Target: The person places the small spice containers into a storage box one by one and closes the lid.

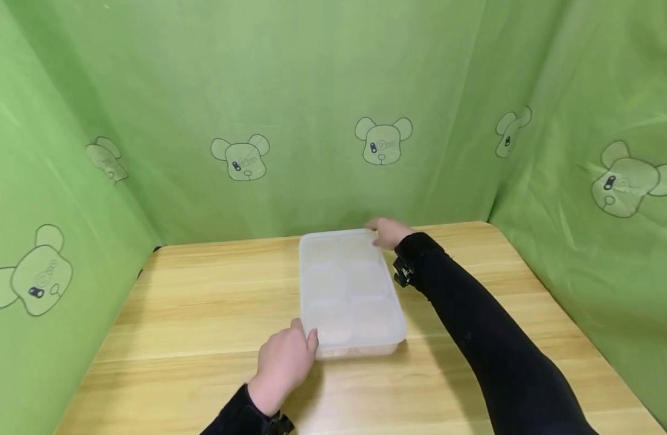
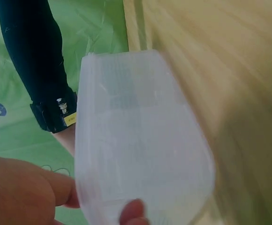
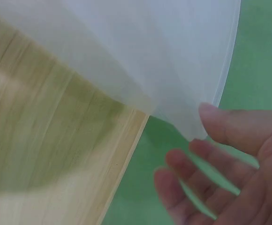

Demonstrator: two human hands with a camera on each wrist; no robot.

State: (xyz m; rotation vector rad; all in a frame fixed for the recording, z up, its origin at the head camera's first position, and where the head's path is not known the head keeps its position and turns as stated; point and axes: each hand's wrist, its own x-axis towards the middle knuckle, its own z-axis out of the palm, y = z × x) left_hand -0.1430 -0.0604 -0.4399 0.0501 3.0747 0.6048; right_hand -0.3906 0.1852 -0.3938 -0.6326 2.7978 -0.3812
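A translucent white plastic storage box (image 1: 344, 287) with a lid lies lengthwise away from me, and six compartments show faintly through its lid. My left hand (image 1: 287, 359) grips its near left corner. In the left wrist view the left thumb and fingers (image 2: 132, 212) come round the box (image 2: 140, 136) from two sides. At the far right corner, my right hand (image 1: 389, 233) holds the box. The right wrist view has the right thumb (image 3: 215, 123) and a fingertip at that corner of the box (image 3: 145, 51), with the other fingers spread below.
The box is over a light wood-grain table (image 1: 203, 302). Green cloth walls (image 1: 312, 72) printed with bear heads surround the back and both sides, and the back wall stands close behind the box's far end. Black sleeves with wrist cameras cover both arms.
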